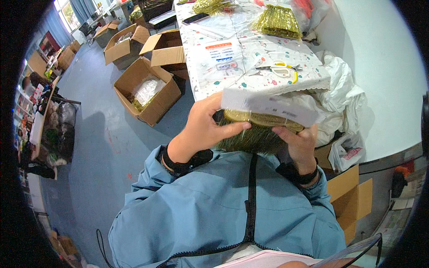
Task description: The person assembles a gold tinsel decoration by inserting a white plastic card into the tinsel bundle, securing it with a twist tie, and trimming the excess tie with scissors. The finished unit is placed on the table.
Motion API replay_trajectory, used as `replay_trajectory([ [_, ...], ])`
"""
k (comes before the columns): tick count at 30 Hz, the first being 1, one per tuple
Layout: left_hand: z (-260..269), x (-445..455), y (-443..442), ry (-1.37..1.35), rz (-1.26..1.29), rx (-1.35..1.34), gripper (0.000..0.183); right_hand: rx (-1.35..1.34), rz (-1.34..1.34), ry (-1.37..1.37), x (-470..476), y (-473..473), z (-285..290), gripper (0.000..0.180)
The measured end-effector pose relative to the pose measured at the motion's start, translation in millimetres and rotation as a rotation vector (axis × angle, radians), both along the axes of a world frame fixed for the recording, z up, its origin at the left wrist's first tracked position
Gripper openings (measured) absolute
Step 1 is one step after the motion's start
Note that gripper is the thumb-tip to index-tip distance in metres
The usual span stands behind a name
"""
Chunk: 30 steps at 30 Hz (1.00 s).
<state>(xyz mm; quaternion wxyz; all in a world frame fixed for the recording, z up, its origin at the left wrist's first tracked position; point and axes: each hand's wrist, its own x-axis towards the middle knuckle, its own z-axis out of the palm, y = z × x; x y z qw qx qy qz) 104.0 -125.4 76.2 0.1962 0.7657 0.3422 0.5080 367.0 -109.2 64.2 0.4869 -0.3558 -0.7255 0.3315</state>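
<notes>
Between my two hands, close to my chest, is a bundle of gold tinsel fringe [258, 135] with a folded band along its top. A white card strip [268, 106] bearing print lies along that band. My left hand [207, 124] grips the bundle's left end, thumb on the band. At the right end my right hand [299, 140] holds it, thumb on the front. Just beyond, on the cloth-covered table [207, 75], lie scissors with white and yellow handles [283, 71] and a clear plastic bag [224, 57] with print. Another gold fringe bundle [278, 21] lies farther back.
Several cardboard boxes stand left of the table; the nearest, an open box [150, 109], holds a plastic-wrapped item and gold fringe. A phone [195, 18] lies at the table's far left. White crumpled fabric [342, 93] hangs at the right, above another open box [348, 201].
</notes>
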Motion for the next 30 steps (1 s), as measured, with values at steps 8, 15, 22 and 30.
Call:
replay_trajectory([
  [8,-14,-3,51,-0.646,-0.271,-0.585,0.044,-0.481,0.203,0.447,-29,63,-2,0.041],
  [15,-37,-14,82,-0.656,-0.075,-0.527,0.034,-0.402,0.345,0.302,-48,112,-16,0.046],
  [22,-68,-38,86,-0.814,0.058,-0.683,0.030,-0.269,-0.240,0.001,19,210,-11,0.026],
  [30,-81,-38,93,-0.763,0.117,-0.644,0.032,0.138,-0.656,-0.777,13,260,-40,0.017],
])
